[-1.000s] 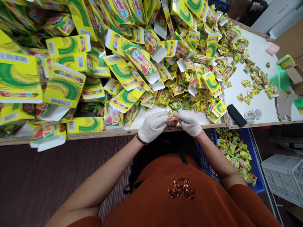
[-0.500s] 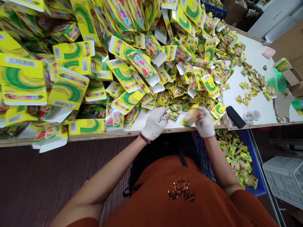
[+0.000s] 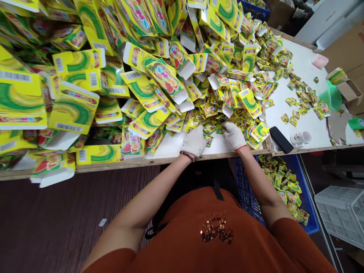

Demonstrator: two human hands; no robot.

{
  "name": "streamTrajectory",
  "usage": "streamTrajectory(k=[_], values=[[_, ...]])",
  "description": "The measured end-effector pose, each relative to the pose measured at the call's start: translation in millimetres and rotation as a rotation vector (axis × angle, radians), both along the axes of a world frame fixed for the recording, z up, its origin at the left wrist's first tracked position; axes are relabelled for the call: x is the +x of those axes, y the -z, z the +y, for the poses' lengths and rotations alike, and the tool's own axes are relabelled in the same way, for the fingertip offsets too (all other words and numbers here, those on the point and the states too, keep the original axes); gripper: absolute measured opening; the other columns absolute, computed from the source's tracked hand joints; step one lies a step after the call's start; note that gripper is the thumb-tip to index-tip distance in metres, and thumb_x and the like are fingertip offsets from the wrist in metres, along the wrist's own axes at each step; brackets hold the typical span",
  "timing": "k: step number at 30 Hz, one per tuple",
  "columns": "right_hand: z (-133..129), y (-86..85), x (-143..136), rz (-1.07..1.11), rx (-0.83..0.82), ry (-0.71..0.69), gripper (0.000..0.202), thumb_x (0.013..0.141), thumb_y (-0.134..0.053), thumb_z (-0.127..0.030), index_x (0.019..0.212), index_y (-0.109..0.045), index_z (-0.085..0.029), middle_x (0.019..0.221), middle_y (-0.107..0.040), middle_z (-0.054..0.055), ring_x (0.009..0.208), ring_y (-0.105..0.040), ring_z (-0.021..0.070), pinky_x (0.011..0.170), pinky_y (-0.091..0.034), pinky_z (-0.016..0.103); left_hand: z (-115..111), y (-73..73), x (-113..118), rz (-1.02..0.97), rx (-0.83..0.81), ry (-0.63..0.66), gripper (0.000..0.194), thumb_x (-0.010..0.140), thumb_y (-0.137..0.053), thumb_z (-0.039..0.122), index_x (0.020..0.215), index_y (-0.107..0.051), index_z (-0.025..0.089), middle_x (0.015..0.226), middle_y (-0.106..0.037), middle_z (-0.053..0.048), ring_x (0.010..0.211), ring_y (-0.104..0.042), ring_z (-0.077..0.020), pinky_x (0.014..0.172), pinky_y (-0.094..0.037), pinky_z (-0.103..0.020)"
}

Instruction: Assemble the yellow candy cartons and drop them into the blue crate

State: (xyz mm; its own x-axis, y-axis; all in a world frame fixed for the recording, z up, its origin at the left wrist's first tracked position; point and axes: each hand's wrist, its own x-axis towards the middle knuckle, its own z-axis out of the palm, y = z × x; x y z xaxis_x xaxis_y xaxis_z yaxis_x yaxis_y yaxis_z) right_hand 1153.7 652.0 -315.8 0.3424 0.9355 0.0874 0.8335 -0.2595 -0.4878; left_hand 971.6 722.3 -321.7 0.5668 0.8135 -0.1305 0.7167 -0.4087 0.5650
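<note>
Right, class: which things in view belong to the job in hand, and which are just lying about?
Likely the job's:
left hand and right hand, gloved, at the small packets
printed boxes

Likely lying about:
black phone
white mug
white scrap on the floor

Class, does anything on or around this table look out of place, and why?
Yes: one carton overhangs the table's wooden rim at near left, its white flap jutting beyond the other cartons. A small pale scrap lies stray on the floor.
</note>
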Motion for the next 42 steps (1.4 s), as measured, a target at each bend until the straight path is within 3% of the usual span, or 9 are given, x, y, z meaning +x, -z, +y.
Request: streamTrajectory(k=[4, 8, 13, 19, 25, 31, 34, 38, 42], values=[[8, 3.2, -2, -0.124, -0.15, 0.025, 0.047, 0.08, -0.059, -0.013, 0.127, -0.06, -0.02, 0.13, -0.057, 0.015, 0.109, -0.06, 0.0294, 0.097, -0.05, 0.041, 0, 11.0, -14, -0.212, -0.106, -0.026, 0.015, 0.08, -0.065, 0.028, 0.094, -0.062, 0.023, 0.08, -0.067, -0.003, 0.08, -0.063, -0.0226, 0.07, -0.048, -0.033], [-1, -3.7, -7, -0.139, -0.312, 0.061, 0.039, 0.078, -0.069, -0.025, 0.116, -0.063, -0.021, 0.114, -0.058, 0.012, 0.093, -0.062, 0.0265, 0.083, -0.053, 0.037, -5, 11.5, -26, -0.274, -0.034, -0.002, 0.005, 0.084, -0.06, 0.025, 0.088, -0.062, 0.022, 0.091, -0.068, -0.005, 0.09, -0.063, -0.0232, 0.079, -0.049, -0.034], [-10, -9.7, -13, -0.172, -0.34, 0.043, 0.028, 0.074, -0.075, -0.033, 0.094, -0.063, -0.019, 0.104, -0.057, 0.008, 0.083, -0.057, 0.0195, 0.074, -0.048, 0.03, 0, -3.7, -31, -0.11, 0.228, -0.128, 0.017, 0.091, -0.051, 0.026, 0.105, -0.06, 0.021, 0.119, -0.062, -0.012, 0.099, -0.064, -0.0258, 0.075, -0.049, -0.035], [-23, -5.0, -14, 0.01, -0.308, 0.083, 0.017, 0.077, -0.07, -0.032, 0.086, -0.059, -0.022, 0.076, -0.059, -0.002, 0.07, -0.053, 0.0156, 0.065, -0.041, 0.026, 15, -5.6, -23, 0.052, 0.127, -0.192, 0.033, 0.086, -0.058, 0.024, 0.119, -0.053, 0.023, 0.112, -0.064, -0.014, 0.086, -0.067, -0.027, 0.068, -0.049, -0.036], [-44, -5.8, -11, 0.192, -0.011, 0.157, 0.011, 0.077, -0.064, -0.031, 0.078, -0.063, -0.02, 0.075, -0.062, -0.001, 0.074, -0.053, 0.0166, 0.071, -0.044, 0.027, 17, -3.1, -33, 0.036, 0.058, -0.048, 0.021, 0.084, -0.06, 0.027, 0.105, -0.061, 0.022, 0.113, -0.064, -0.014, 0.1, -0.065, -0.0324, 0.079, -0.051, -0.04], [-46, -16.1, -29, 0.449, 0.138, 0.135, 0.022, 0.076, -0.063, -0.033, 0.091, -0.067, -0.018, 0.063, -0.053, -0.004, 0.059, -0.043, 0.0122, 0.057, -0.039, 0.025, 14, -20.5, -29, 0.138, 0.246, 0.288, 0.046, 0.087, -0.047, 0.01, 0.131, -0.055, 0.023, 0.128, -0.059, -0.016, 0.111, -0.061, -0.0314, 0.081, -0.051, -0.039], [-44, -14.1, -39, 0.499, 0.098, 0.11, 0.018, 0.077, -0.063, -0.036, 0.081, -0.065, -0.018, 0.057, -0.046, -0.006, 0.056, -0.04, 0.0112, 0.053, -0.033, 0.024, 21, -21.9, -26, 0.209, 0.185, 0.215, 0.034, 0.085, -0.05, 0.012, 0.116, -0.063, 0.018, 0.112, -0.064, -0.016, 0.096, -0.066, -0.0306, 0.075, -0.05, -0.037], [-43, -8.2, -52, 0.627, 0.101, 0.026, 0.024, 0.076, -0.068, -0.041, 0.078, -0.065, -0.018, 0.066, -0.055, -0.003, 0.064, -0.049, 0.0124, 0.059, -0.039, 0.024, 24, -15.4, -36, -0.071, 0.03, 0.055, 0.011, 0.08, -0.063, 0.024, 0.087, -0.069, 0.019, 0.087, -0.069, -0.008, 0.083, -0.064, -0.0244, 0.071, -0.047, -0.032], [-34, -4.8, -65, 0.84, 0.137, -0.013, 0.039, 0.073, -0.071, -0.044, 0.101, -0.067, -0.018, 0.087, -0.066, 0.001, 0.078, -0.058, 0.0153, 0.071, -0.048, 0.027, 7, -11.8, -49, -0.515, -0.241, -0.035, 0.019, 0.083, -0.059, 0.034, 0.075, -0.067, 0.018, 0.066, -0.062, 0.001, 0.065, -0.053, -0.0147, 0.063, -0.042, -0.026]])
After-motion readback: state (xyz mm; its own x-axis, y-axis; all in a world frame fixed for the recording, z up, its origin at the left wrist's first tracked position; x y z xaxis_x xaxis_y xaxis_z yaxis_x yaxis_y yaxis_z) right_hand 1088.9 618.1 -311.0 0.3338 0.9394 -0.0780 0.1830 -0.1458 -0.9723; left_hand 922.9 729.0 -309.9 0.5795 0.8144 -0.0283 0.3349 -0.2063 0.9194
